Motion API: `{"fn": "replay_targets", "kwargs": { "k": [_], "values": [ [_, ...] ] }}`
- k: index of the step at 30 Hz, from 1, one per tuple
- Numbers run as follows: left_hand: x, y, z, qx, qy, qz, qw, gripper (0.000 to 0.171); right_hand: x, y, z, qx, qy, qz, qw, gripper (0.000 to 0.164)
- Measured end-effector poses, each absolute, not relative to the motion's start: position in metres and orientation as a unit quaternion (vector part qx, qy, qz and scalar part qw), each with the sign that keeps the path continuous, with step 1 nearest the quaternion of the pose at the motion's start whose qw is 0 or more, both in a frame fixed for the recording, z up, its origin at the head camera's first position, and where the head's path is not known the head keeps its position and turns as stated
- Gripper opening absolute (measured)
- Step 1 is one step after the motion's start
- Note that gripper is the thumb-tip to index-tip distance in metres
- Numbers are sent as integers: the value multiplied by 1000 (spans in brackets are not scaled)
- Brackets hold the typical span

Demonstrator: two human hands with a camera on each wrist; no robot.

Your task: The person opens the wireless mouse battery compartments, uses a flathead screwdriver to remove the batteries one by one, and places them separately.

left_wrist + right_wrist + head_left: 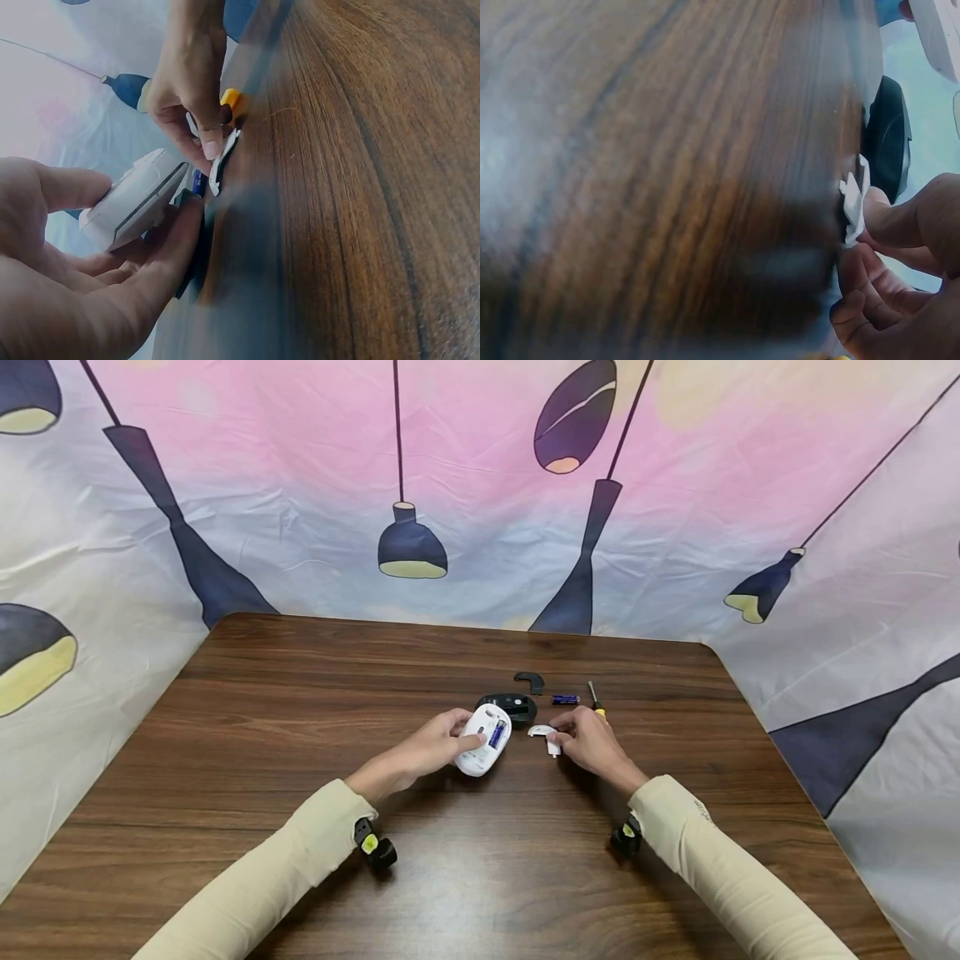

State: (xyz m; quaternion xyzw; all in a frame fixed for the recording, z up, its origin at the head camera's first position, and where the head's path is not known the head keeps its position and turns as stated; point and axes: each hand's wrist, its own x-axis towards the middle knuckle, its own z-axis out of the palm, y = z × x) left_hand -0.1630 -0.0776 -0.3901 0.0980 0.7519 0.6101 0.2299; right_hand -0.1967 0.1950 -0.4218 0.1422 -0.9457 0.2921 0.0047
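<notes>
My left hand [431, 745] grips a white computer mouse [472, 760], thumb across its underside. The underside faces up, and a blue battery [497, 734] lies in its uncovered slot. Over to the right, my right hand [592, 742] pinches a white battery cover [553, 748] close over the table, thumb and fingertips at its edge. In the left wrist view the same cover [223, 166] appears edge-on beneath the fingers. Just behind the white mouse lies a black mouse [517, 705], bottom up and partly hidden by it.
Behind the hands, a black battery cover [532, 680] and a loose blue battery [566, 700] lie on the wooden table [315, 677]. A screwdriver [593, 692] with a yellow handle rests beyond my right hand, which partly covers it. A printed cloth [315, 527] hangs behind the table.
</notes>
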Motion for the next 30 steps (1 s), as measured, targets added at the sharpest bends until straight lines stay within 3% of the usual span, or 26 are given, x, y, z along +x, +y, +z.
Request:
{"fn": "replay_targets", "kwargs": {
  "k": [5, 17, 30],
  "values": [
    [-164, -78, -391, 84, 737, 628, 236, 45, -198, 199, -414, 133, -944, 301, 7, 13],
    [-166, -80, -391, 73, 745, 619, 238, 57, -204, 221, -389, 72, -960, 270, 15, 29],
    [-167, -79, -393, 79, 723, 637, 255, 49, -203, 242, -393, 37, -979, 199, 8, 34]
  ]
}}
